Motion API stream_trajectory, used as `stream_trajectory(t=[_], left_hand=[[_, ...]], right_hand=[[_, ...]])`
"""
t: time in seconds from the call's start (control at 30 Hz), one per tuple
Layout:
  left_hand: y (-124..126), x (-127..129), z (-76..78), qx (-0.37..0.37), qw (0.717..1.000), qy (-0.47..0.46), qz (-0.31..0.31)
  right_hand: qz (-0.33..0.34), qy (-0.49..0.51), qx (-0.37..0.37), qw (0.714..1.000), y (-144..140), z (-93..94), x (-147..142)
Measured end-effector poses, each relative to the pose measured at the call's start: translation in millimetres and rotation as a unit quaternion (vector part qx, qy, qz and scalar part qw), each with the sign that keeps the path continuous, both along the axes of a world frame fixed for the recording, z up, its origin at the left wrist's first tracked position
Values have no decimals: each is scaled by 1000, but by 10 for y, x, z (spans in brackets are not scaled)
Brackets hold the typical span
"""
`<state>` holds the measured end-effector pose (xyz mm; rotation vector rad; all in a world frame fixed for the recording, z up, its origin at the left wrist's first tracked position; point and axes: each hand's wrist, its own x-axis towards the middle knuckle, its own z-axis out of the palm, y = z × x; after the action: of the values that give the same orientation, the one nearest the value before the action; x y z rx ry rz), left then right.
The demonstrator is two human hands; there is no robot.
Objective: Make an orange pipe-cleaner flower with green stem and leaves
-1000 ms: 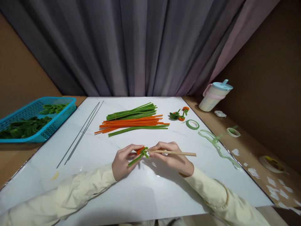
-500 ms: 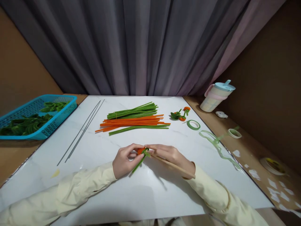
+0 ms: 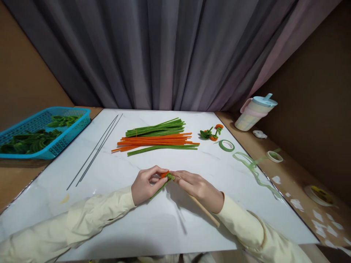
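At the front middle of the table, my left hand (image 3: 144, 185) is closed in a pinch around a small orange pipe-cleaner flower (image 3: 165, 174) with green pipe cleaner on it. A green stem hangs below these fingers, partly hidden. My right hand (image 3: 202, 188) is closed on a thin wooden stick (image 3: 205, 211), which slants down toward my right sleeve. Its fingertips meet the green part of the flower, and the stick's upper end is hidden under them. Beyond my hands lie orange pipe cleaners (image 3: 156, 140), a green bundle (image 3: 159, 128) and a few loose green ones (image 3: 161, 148).
Finished-looking orange and green pieces (image 3: 214, 133) lie at the right, near a green tape roll (image 3: 226, 145) and a loose tape strip (image 3: 255, 175). A tumbler (image 3: 255, 111) stands beyond the edge. Thin wires (image 3: 95, 149) and a blue basket (image 3: 52, 148) are left.
The wooden stick has swung, its lower end now nearer me and further left, clear of the right wrist. The right fingers have shifted over the green part, and the stem is more hidden.
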<state>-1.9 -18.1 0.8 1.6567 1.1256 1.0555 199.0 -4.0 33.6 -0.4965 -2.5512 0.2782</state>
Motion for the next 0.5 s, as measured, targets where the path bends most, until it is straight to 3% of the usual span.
stream_trajectory(t=[0.2, 0.5], left_hand=[[-1, 4, -8, -4, 1000, -18, 1], [-25, 11, -15, -4, 1000, -7, -7]], right_hand=[[-13, 38, -84, 996, 24, -15, 29], [-16, -9, 42, 999, 12, -20, 16]])
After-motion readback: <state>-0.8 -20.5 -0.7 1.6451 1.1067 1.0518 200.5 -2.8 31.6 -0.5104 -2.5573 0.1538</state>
